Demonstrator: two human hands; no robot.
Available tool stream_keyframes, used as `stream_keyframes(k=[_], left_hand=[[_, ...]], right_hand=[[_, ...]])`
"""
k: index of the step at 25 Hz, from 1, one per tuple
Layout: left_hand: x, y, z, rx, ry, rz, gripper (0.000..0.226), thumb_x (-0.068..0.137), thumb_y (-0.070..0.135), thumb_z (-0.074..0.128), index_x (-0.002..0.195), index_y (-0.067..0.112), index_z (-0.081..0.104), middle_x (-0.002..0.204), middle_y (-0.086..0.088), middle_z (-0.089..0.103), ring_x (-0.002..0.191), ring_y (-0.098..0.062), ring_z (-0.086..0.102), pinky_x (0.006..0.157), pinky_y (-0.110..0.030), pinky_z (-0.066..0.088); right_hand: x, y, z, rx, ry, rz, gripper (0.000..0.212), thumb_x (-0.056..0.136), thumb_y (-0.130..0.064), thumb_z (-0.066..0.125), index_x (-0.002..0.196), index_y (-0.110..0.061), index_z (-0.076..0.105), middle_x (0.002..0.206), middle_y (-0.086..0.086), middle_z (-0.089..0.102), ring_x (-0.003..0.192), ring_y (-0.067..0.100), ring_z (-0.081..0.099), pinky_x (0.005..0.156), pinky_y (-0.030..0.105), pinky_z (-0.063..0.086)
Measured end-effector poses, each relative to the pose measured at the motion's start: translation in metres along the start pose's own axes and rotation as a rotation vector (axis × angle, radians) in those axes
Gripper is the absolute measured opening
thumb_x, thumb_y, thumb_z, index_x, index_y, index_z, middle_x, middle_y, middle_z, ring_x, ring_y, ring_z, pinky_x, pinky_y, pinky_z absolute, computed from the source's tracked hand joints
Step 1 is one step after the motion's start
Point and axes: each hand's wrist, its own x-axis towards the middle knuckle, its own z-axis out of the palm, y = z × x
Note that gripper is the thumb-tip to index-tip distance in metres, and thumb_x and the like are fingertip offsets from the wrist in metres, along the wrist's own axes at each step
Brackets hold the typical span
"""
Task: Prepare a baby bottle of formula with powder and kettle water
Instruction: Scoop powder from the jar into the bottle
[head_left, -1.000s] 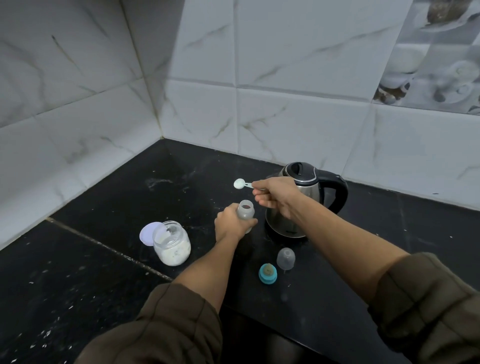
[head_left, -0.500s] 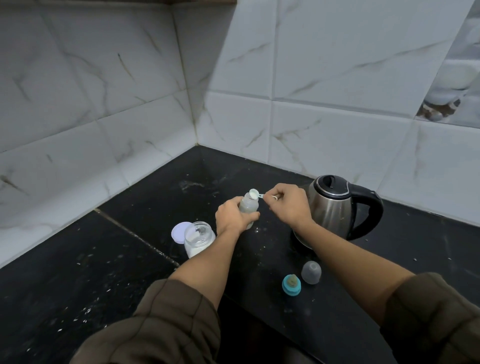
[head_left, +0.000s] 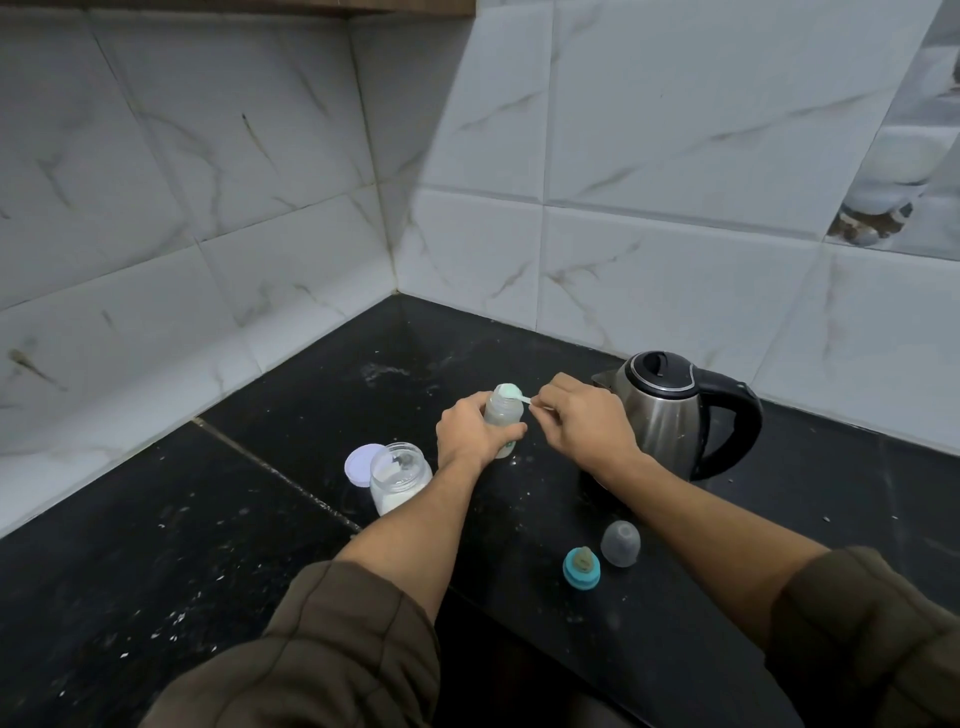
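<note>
**Tipping powder into the bottle**

Compared with a second ago, the small white plastic scoop (head_left: 509, 391) is brought from above the steel electric kettle (head_left: 667, 410) down onto the mouth of the small clear baby bottle (head_left: 503, 418); powder is judged to be going in, with water yet to follow. The bottle, just left of the kettle, is clasped upright by the left hand (head_left: 470, 434). The scoop's handle is pinched by the right hand (head_left: 582, 423), wrist raised. Left of the bottle, the open glass powder jar (head_left: 399, 478) is left standing.

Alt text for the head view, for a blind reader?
The right hand tips a scoop over the bottle held by the left hand on a black counter. An open powder jar stands left, a kettle right.
</note>
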Motion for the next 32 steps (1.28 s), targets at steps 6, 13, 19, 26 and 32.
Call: stream_keyframes(k=[6, 13, 19, 26, 32], left_hand=[[0.0, 0.0, 0.001, -0.004, -0.009, 0.011, 0.063, 0.07, 0.043, 0.092, 0.128, 0.029, 0.071, 0.113, 0.004, 0.077, 0.109, -0.016, 0.069, 0.096, -0.036, 0.053], [-0.001, -0.009, 0.006, -0.01, -0.063, -0.013, 0.06, 0.067, 0.045, 0.095, 0.121, 0.029, 0.073, 0.11, 0.005, 0.077, 0.107, -0.017, 0.068, 0.095, -0.036, 0.054], [-0.016, -0.032, 0.023, -0.068, -0.145, -0.081, 0.058, 0.061, 0.042, 0.099, 0.112, 0.028, 0.074, 0.1, 0.009, 0.075, 0.102, -0.014, 0.068, 0.093, -0.033, 0.053], [-0.032, -0.053, 0.04, -0.094, -0.21, -0.123, 0.06, 0.058, 0.04, 0.1, 0.111, 0.03, 0.074, 0.098, 0.012, 0.075, 0.102, -0.012, 0.069, 0.097, -0.035, 0.055], [-0.035, -0.05, 0.033, -0.073, -0.275, -0.138, 0.115, 0.051, 0.056, 0.099, 0.151, 0.024, 0.052, 0.141, 0.005, 0.064, 0.137, -0.019, 0.054, 0.115, -0.038, 0.044]], right_hand=[[-0.003, 0.002, -0.002, -0.01, 0.033, -0.033, 0.008, 0.089, -0.023, 0.077, 0.084, -0.019, 0.074, 0.083, -0.005, 0.065, 0.061, 0.022, 0.064, 0.045, 0.03, 0.047], [0.004, -0.001, -0.007, 0.155, 0.0, 0.216, 0.009, 0.087, -0.026, 0.075, 0.079, -0.022, 0.077, 0.07, -0.01, 0.064, 0.064, 0.015, 0.062, 0.06, 0.032, 0.051], [0.01, 0.0, -0.012, 0.806, -0.159, 0.763, 0.007, 0.084, -0.015, 0.076, 0.079, -0.01, 0.078, 0.073, 0.01, 0.076, 0.06, 0.02, 0.07, 0.052, 0.03, 0.055], [-0.001, 0.001, -0.002, 0.948, -0.23, 0.995, 0.014, 0.089, -0.009, 0.076, 0.093, 0.004, 0.076, 0.073, 0.008, 0.071, 0.053, 0.011, 0.062, 0.047, 0.022, 0.049], [0.003, 0.002, -0.003, 0.961, -0.251, 1.021, 0.011, 0.089, -0.011, 0.077, 0.092, 0.0, 0.076, 0.074, 0.007, 0.071, 0.054, 0.01, 0.062, 0.046, 0.021, 0.048]])
